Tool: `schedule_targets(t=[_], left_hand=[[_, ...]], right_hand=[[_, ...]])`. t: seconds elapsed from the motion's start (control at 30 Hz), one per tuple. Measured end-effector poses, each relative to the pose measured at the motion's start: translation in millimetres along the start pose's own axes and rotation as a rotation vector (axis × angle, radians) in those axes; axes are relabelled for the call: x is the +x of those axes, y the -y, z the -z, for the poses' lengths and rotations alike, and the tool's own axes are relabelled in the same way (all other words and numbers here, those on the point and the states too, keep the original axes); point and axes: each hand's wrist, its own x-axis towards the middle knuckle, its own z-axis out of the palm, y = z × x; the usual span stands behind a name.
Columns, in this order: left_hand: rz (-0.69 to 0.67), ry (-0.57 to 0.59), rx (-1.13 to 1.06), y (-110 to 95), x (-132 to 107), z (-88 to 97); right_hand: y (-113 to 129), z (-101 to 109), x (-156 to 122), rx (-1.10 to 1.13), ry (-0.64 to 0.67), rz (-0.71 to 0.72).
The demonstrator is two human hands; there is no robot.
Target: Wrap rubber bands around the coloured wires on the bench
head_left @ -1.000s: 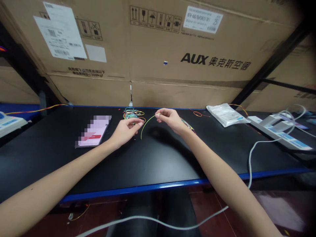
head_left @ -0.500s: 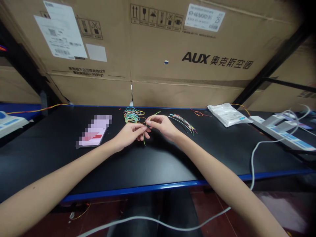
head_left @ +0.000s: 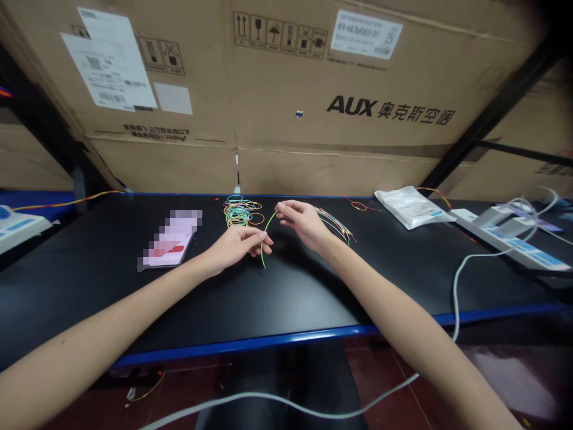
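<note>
A thin yellow-green wire (head_left: 268, 224) runs between my two hands above the black table. My left hand (head_left: 242, 242) pinches it near its middle, and a short end hangs below the fingers. The upper end is pinched between the thumb and fingertips of my right hand (head_left: 302, 221). Just behind my left hand lies a pile of coiled coloured wires (head_left: 238, 210). A bundle of straight coloured wires (head_left: 339, 226) rests to the right of my right hand, which partly hides it.
A phone (head_left: 172, 239) lies left of the hands. At the right are a white plastic packet (head_left: 414, 207), a small red wire loop (head_left: 359, 206) and a power strip (head_left: 510, 239) with a white cable (head_left: 456, 292). A large cardboard box (head_left: 268, 77) stands behind the table (head_left: 215, 310).
My right hand has moved up and right along the wire to its upper end, away from my left hand. The left hand stays nearly in place. The view has shifted slightly.
</note>
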Motion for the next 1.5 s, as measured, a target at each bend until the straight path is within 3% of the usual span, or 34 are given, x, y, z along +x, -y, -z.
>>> schedule_targets(t=[0.1,0.3,0.6,0.77,0.9,1.1,1.27,1.5], left_hand=[[-0.016,-0.024,0.016,-0.4,0.0,0.1],[-0.032,-0.192,-0.041,-3.4,-0.4,-1.5],[-0.102,-0.303,0.020,1.0,0.7,-1.1],[-0.152,-0.348,0.140,-0.8,0.7,1.8],[-0.130,-0.319,0.228,-5.0,-1.5,2.1],[-0.091,-0.126,0.206,-6.3,-3.7,1.4],[-0.192,-0.126,0.206,-7.2,-4.1,3.2],[-0.297,-0.158,0.299,-3.1,-3.0,6.2]], right_hand=[[-0.8,-0.7,0.1,-0.026,-0.023,0.036],[0.3,0.6,1.9,-0.066,-0.030,0.089],[-12.7,-7.2,-0.6,-0.064,0.005,0.014],[-7.4,-3.6,0.2,0.012,-0.043,-0.012],[-1.8,0.6,2.1,-0.045,-0.059,0.048],[1.8,-5.0,-3.9,-0.270,-0.012,0.339],[0.7,-15.8,-15.7,-0.357,0.113,0.412],[-1.0,-16.8,-17.4,-0.419,0.104,0.478]])
